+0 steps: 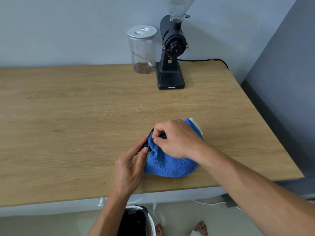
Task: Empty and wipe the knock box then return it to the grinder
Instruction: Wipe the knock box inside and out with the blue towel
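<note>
The knock box (148, 140), small and dark, is held near the table (68, 116) front edge, mostly buried under the blue cloth (167, 163). The left hand (131, 165) is pinched on its rim; the right hand (175, 139) is bunched on the cloth inside. It looks light and rigid (probably slippery plastic), best gripped by the rim. The grinder (171, 65) waits well behind.

My left hand (132, 165) reaches up from below, fingers extended, tips pinched in a light grip. My right hand (177, 139) comes in from the right, knuckles up, fingers curled and pressing down.
</note>
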